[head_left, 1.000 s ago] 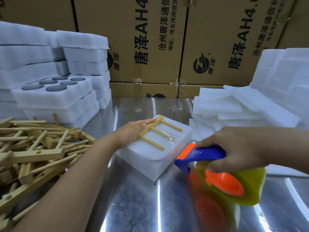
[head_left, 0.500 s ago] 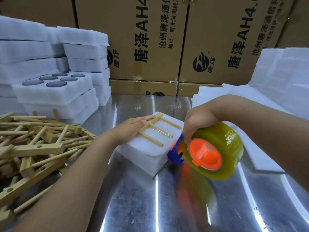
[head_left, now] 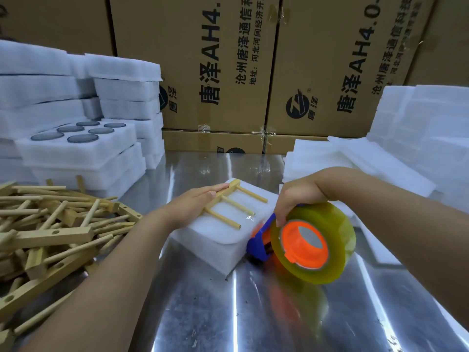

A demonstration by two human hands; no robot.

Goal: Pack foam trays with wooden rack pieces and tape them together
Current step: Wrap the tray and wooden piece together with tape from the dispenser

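Observation:
A white foam tray stack (head_left: pixel 218 240) lies in the middle of the shiny metal table (head_left: pixel 253 313). A wooden rack piece (head_left: pixel 228 204) with three pegs lies on top of it. My left hand (head_left: pixel 193 204) presses flat on the rack's bar, fingers straight. My right hand (head_left: pixel 297 196) grips a blue and orange tape dispenser (head_left: pixel 302 240) with a yellowish tape roll, its blue head against the stack's right side. A bit of clear tape shows near the peg tips.
A pile of wooden rack pieces (head_left: pixel 50 232) lies at the left. Stacked foam trays (head_left: pixel 76 148) with round dark inserts stand behind it. Loose foam sheets (head_left: pixel 380 158) are heaped at the right. Cardboard boxes (head_left: pixel 228 67) wall off the back.
My right hand swung the tape dispenser from the stack's near right up and over to its right side, then slightly lower. My left hand stayed on the rack.

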